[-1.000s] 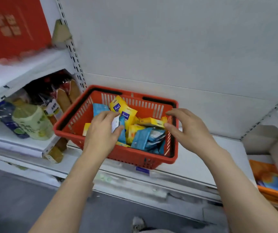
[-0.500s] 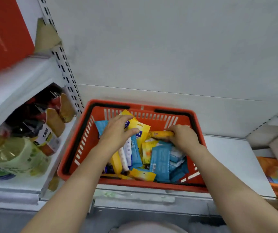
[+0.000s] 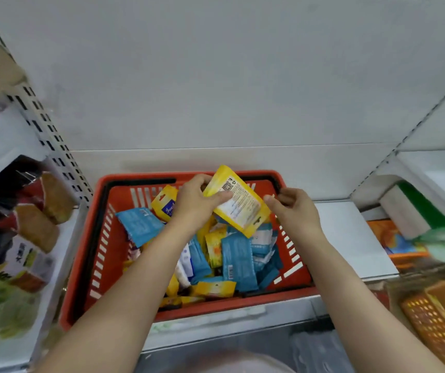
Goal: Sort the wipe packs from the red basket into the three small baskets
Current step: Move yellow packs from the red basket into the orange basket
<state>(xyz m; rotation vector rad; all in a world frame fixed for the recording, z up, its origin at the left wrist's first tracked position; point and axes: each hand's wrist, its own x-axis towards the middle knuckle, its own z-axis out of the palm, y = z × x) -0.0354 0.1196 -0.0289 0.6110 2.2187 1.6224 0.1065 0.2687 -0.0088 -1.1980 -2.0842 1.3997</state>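
You are holding one yellow wipe pack [image 3: 238,201] up over the far edge of the red basket [image 3: 86,267], which is sitting on a white shelf [image 3: 350,238]. Your left hand [image 3: 197,205] is gripping that pack, thumb across its printed back and fingers curled behind it. Your right hand [image 3: 295,211] is hovering just beside the pack's right edge with its fingers loosely curled; whether they are touching it is hard to tell, and they are holding nothing that shows.

By the look of things you are only beginning: the basket is heaped with blue packs [image 3: 236,261] and more yellow packs [image 3: 214,288], lying crosswise on each other. None is showing as sorted, and only one orange perforated small basket [image 3: 436,321] is showing, at the lower right below the shelf's front edge.

The packs are flat, rectangular soft pouches of glossy film with crimped ends, so they are likely to slide. The red basket is rigid slotted plastic with a black rim band.
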